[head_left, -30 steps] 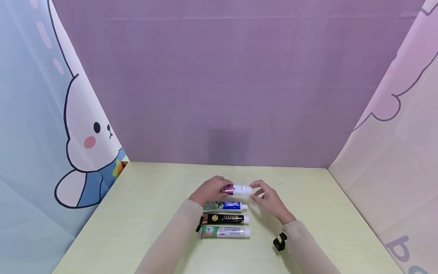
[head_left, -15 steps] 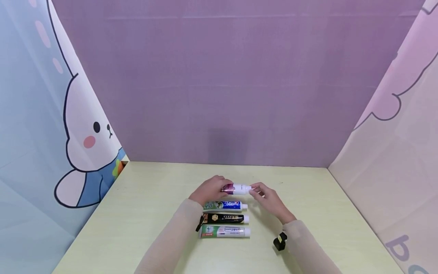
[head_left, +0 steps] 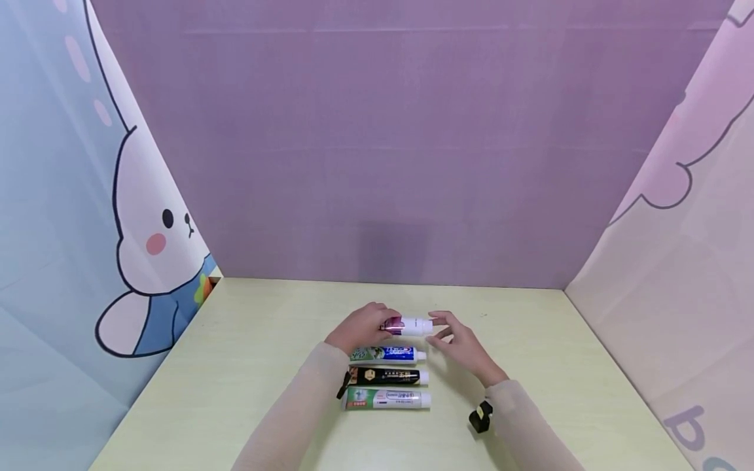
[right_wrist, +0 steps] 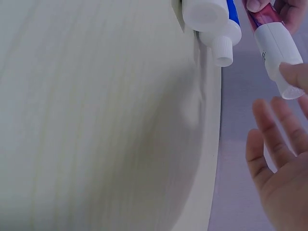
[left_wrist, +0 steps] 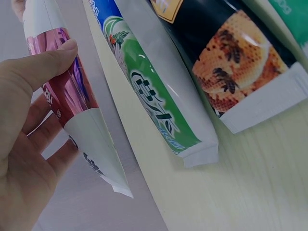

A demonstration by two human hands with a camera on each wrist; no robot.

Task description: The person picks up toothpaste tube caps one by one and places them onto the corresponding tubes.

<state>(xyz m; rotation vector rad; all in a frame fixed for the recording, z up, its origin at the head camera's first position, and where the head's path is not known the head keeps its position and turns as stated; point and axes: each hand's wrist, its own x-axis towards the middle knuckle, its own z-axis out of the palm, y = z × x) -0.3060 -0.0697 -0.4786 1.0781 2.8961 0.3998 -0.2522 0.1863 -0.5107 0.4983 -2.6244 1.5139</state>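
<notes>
My left hand (head_left: 364,327) grips a white and magenta toothpaste tube (head_left: 412,326) by its body. In the left wrist view the thumb presses across the shiny magenta band of the toothpaste tube (left_wrist: 79,84), and its flat crimped end points down. The right hand (head_left: 464,341) is at the white cap (head_left: 428,327), fingers parted around its end. From the right wrist view, the thumb overlaps the cap (right_wrist: 290,90) while the other fingers (right_wrist: 272,130) spread apart below it. Closest to the held tube lies a blue and green toothpaste tube (head_left: 385,354).
A black toothpaste tube (head_left: 385,377) and a white and green toothpaste tube (head_left: 389,398) lie parallel on the pale wooden table (head_left: 235,366), caps to the right. A purple backdrop (head_left: 377,144) rises behind the table; printed cloths flank both sides.
Half a second ago my right fingers pinched the cap; now they have spread apart around it, much as a second ago. The left hand and the tube have stayed in place.
</notes>
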